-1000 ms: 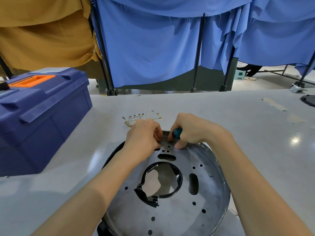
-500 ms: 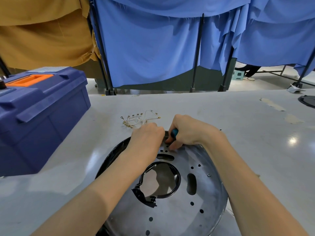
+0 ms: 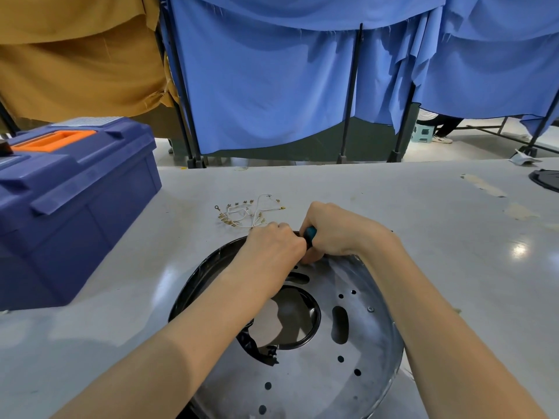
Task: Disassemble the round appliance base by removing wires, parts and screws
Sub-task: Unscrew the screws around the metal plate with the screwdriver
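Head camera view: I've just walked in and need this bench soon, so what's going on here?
A person is taking apart the round appliance base, which lies on the grey table. Both hands work at its far rim: the right hand grips a teal-handled tool, and the left hand is curled close beside it, what it holds hidden. A bundle of white wires lies on the table just beyond the base, apart from it. A closed blue toolbox stands to the left.

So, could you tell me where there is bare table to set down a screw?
Bare table lies between the toolbox and the base, and right of the base toward the tape marks. Crowded: beyond the far rim, where the wires lie.
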